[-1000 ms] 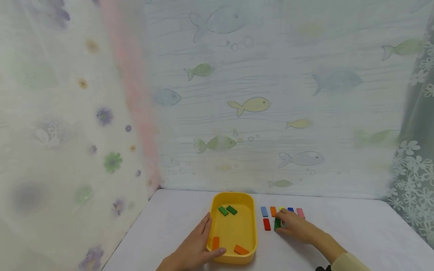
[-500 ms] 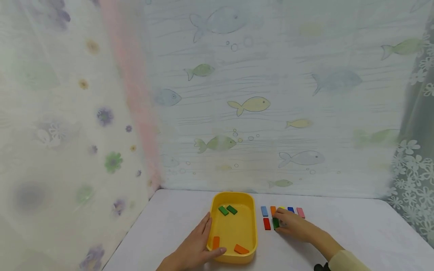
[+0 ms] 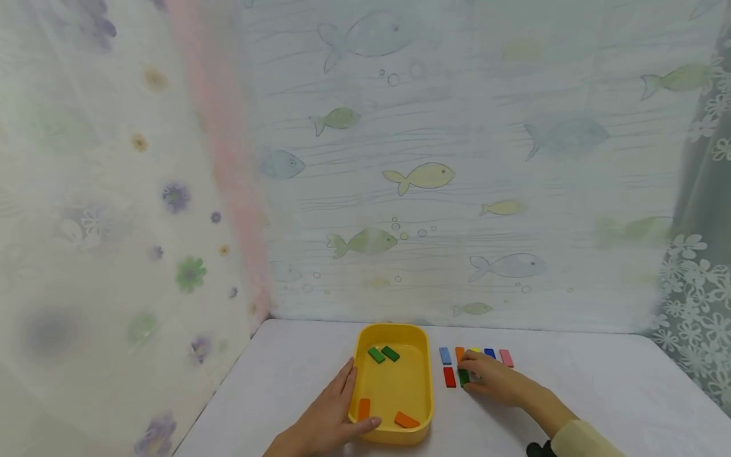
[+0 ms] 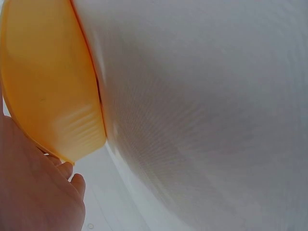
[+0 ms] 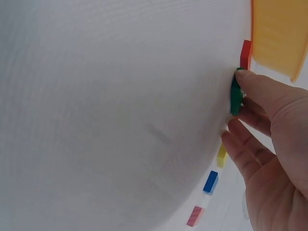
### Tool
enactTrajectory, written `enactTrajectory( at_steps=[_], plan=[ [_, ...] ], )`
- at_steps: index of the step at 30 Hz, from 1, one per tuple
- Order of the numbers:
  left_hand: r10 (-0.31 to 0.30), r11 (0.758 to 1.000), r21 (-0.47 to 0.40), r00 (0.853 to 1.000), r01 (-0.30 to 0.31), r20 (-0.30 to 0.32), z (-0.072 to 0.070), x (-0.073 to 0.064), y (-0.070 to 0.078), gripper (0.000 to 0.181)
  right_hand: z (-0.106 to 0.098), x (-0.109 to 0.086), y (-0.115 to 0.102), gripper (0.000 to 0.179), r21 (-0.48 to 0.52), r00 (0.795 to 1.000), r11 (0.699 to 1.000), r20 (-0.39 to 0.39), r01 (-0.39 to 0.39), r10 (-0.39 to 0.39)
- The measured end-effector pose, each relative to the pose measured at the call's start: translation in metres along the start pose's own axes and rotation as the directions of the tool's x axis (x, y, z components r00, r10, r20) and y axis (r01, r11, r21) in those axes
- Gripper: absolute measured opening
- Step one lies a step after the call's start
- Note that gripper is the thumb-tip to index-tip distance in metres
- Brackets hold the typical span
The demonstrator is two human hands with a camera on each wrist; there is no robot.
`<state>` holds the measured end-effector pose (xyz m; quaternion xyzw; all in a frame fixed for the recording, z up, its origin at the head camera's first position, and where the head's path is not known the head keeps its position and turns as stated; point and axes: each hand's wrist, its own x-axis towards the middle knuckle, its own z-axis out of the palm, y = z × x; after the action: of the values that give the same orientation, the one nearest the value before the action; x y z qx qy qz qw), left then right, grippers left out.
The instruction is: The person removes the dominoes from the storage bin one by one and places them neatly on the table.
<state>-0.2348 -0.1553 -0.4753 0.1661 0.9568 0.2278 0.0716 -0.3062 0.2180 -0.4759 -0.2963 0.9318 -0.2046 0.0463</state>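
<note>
Green block [image 3: 464, 377], lower right of frame, pinched by right hand [image 3: 495, 381] beside red block [image 3: 449, 377]; a light touch should avoid nudges. Left hand [image 3: 327, 412], fingers extended, rests against yellow tray [image 3: 396, 388].

Tray [image 3: 400, 387] placed on table [image 3: 571, 374], left of block rows [image 3: 506, 358].
Far pair [image 3: 391, 353] and near pair [image 3: 407, 420] of blocks contained in tray; to its right, back row [image 3: 445, 356] of five set behind front row [image 3: 450, 377] of two.
</note>
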Motion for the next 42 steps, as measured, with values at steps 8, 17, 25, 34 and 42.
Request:
enactTrajectory(
  at_steps=[8, 17, 25, 34, 42],
  plan=[
    [0.005, 1.000, -0.021, 1.000, -0.005, 0.003, 0.002, 0.001, -0.002, 0.112, -0.005, -0.004, -0.001, 0.041, 0.040, 1.000, 0.999, 0.000, -0.008, 0.008],
    [0.018, 1.000, -0.011, 1.000, -0.018, -0.007, 0.000, 0.001, -0.002, 0.112, -0.026, -0.012, -0.030, 0.049, 0.150, 0.994, 0.984, -0.072, 0.097, -0.087],
    [0.009, 1.000, -0.011, 1.000, -0.009, -0.005, 0.000, 0.001, -0.001, 0.111, -0.027, -0.001, -0.079, 0.050, 0.188, 0.990, 0.972, -0.051, 0.138, -0.131],
    [0.066, 0.998, -0.004, 0.997, -0.066, -0.034, 0.001, 0.000, -0.003, 0.109, -0.006, 0.018, -0.118, 0.048, 0.193, 0.983, 0.965, 0.027, 0.175, -0.184],
    [0.106, 0.994, 0.007, 0.993, -0.105, -0.057, 0.003, 0.000, -0.007, 0.108, 0.016, 0.040, -0.137, 0.054, 0.175, 0.986, 0.980, 0.122, 0.095, -0.118]
  ],
)
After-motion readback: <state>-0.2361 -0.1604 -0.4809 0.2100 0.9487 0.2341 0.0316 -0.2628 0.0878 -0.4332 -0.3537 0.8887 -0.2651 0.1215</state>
